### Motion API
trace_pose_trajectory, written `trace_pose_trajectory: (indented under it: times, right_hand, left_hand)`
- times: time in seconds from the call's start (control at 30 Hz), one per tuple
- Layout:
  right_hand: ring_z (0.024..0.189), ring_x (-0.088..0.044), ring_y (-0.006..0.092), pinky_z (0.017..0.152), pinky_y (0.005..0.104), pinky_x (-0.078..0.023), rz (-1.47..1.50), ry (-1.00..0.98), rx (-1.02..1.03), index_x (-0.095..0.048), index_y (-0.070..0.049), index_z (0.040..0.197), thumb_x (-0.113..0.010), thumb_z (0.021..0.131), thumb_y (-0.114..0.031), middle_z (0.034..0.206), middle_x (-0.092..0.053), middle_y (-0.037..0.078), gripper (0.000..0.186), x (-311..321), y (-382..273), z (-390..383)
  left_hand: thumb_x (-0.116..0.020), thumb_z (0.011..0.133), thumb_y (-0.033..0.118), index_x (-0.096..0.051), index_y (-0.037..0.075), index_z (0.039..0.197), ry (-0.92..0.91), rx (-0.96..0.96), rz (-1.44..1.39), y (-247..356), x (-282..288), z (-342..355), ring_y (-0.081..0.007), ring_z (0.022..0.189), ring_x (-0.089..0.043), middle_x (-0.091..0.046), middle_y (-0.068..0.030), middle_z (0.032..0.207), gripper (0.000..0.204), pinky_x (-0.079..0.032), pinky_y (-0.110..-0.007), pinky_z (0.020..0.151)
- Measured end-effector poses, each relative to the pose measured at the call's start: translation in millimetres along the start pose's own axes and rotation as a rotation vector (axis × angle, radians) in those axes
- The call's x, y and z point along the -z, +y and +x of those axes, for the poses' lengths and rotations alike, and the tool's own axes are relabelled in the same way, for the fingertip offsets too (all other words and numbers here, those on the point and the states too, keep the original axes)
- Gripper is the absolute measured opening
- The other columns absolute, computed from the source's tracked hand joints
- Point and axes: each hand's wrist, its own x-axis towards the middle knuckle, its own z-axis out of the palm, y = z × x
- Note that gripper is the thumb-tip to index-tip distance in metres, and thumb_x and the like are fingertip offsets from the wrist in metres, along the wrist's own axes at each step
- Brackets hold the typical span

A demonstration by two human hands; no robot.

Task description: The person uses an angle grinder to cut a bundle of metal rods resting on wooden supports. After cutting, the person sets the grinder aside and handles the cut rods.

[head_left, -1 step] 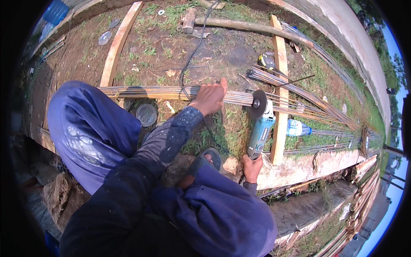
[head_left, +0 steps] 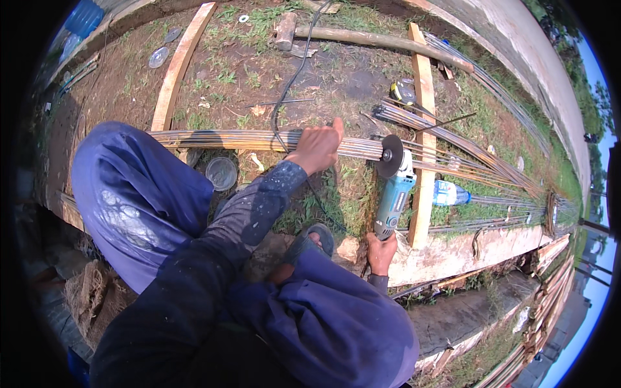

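My left hand (head_left: pixel 317 149) is closed over a bundle of thin rusty steel rods (head_left: pixel 220 139), with one digit sticking up. In my right hand (head_left: pixel 381 251) is the rear end of a teal angle grinder (head_left: pixel 393 200). Its dark cutting disc (head_left: pixel 389 157) stands upright across the bundle, at or touching the rods just right of my left hand. Whether the disc is spinning cannot be made out. The rods run on past the disc over a wooden batten (head_left: pixel 424 123) on the right. The palm side of my left hand is hidden.
A second batten (head_left: pixel 182 64) lies at the left. Behind are a long-handled mallet (head_left: pixel 381 40) and a black cable (head_left: pixel 288 87) crossing the rods. A yellow tape measure (head_left: pixel 402 94), more rods (head_left: pixel 446 132) and a plastic bottle (head_left: pixel 451 193) lie right. A clear plastic lid (head_left: pixel 222 173) sits near my knee.
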Motion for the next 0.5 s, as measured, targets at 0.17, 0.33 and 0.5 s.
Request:
trace_pose_trajectory:
  times: [0.17, 0.33, 0.5]
  right_hand:
    - [0.076, -0.061, 0.0163, 0.071, 0.0341, -0.051, 0.078, -0.003, 0.101, -0.062, 0.004, 0.103, -0.075, 0.075, -0.004, 0.085, -0.067, 0.008, 0.032, -7.5, 3.0, 10.5]
    - [0.076, -0.060, 0.0162, 0.072, 0.0337, -0.051, -0.053, 0.034, 0.052, -0.062, 0.004, 0.101, -0.073, 0.075, -0.005, 0.083, -0.067, 0.008, 0.029, -3.7, -6.1, -3.0]
    - [0.076, -0.061, 0.0159, 0.072, 0.0336, -0.052, -0.121, 0.041, 0.029, -0.063, 0.005, 0.099, -0.072, 0.076, -0.008, 0.083, -0.067, 0.010, 0.028, 0.3, -2.3, -11.6]
  left_hand:
    - [-0.052, 0.078, -0.011, -0.047, -0.020, 0.129, 0.078, -0.020, 0.017, -1.6, -0.2, 2.6, -0.0222, 0.055, -0.056, -0.051, -0.0057, 0.062, 0.052, -0.047, -0.040, 0.058]
    - [-0.053, 0.078, -0.010, -0.047, -0.018, 0.126, 0.050, -0.008, 0.012, -2.0, 2.2, 4.3, -0.0267, 0.059, -0.060, -0.056, -0.0090, 0.065, 0.049, -0.047, -0.043, 0.061]
    - [-0.061, 0.074, -0.001, -0.048, -0.011, 0.111, 0.137, -0.044, 0.003, -9.7, -4.4, 7.0, -0.0326, 0.062, -0.064, -0.058, -0.0126, 0.065, 0.040, -0.050, -0.047, 0.060]
